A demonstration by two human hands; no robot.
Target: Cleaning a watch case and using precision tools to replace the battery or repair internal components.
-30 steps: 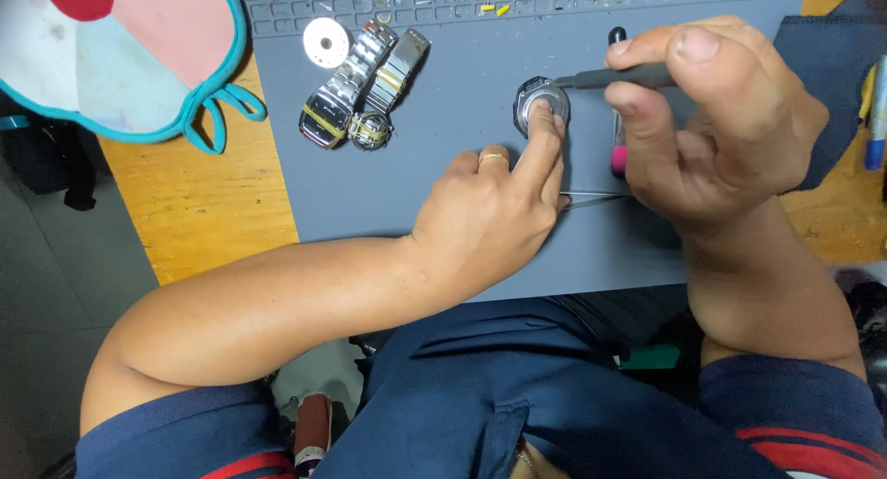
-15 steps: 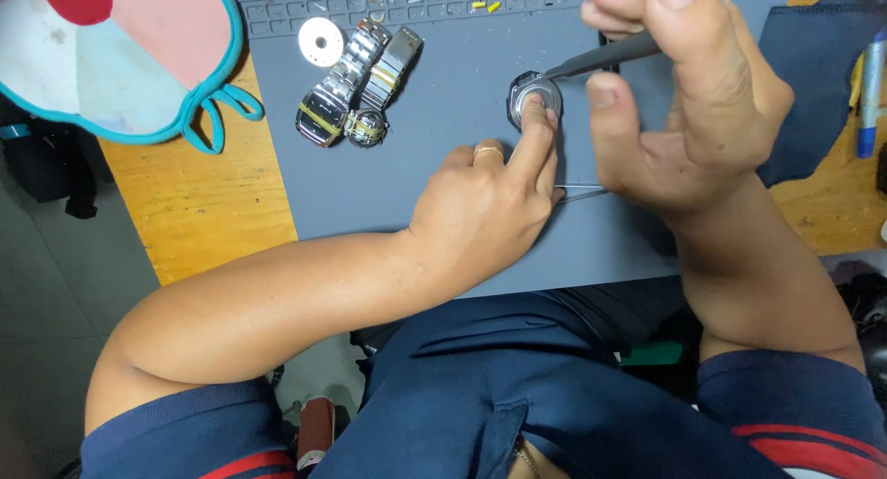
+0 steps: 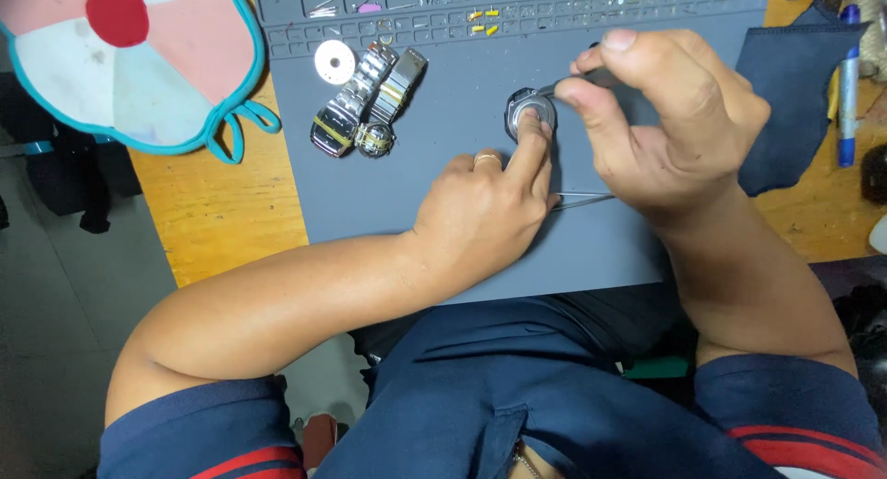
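The left hand (image 3: 480,211) pinned the watch case (image 3: 529,112) under one fingertip, steadying it while the right hand (image 3: 665,128) pinched a thin tool (image 3: 547,90) against its rim.

Setting: small watch-repair workbench. Evidence: grey work mat (image 3: 443,211) on a wooden desk (image 3: 222,211), its top edge moulded into small trays holding tiny parts (image 3: 480,17); two metal-band wristwatches (image 3: 365,109) lying beside a loose round disc (image 3: 334,61); a bare watch case (image 3: 528,109) mid-mat.
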